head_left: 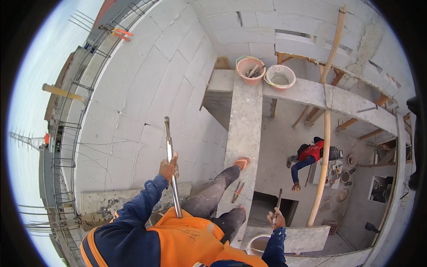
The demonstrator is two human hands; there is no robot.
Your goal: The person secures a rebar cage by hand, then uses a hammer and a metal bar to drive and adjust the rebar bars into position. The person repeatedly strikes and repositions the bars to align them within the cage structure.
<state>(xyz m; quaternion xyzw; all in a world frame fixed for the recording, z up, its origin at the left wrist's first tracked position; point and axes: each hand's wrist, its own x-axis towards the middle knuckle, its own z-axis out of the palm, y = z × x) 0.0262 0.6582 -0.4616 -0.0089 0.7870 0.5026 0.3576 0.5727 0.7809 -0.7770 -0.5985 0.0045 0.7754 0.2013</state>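
My left hand (169,168) is wrapped round a long silver metal bar (175,191) with a narrower, darker upper end. It is raised in front of the block wall, and the bar's lower end is by my orange shirt. Lower right, my right hand (275,219) is closed on a short, dark, thin rod (279,199), whose exact kind I cannot make out. Between my hands, a pair of pliers (238,191) with red handles lies on the concrete plank (244,111). My sandalled foot (243,163) rests on that same plank.
Beside the plank is a drop to a lower floor, where a co-worker (311,153) in red bends over. Two buckets (250,71) stand at the plank's far end. A wooden pole (326,147) rises at right. Orange-handled cutters (122,34) hang by rebar (73,124) along the wall top.
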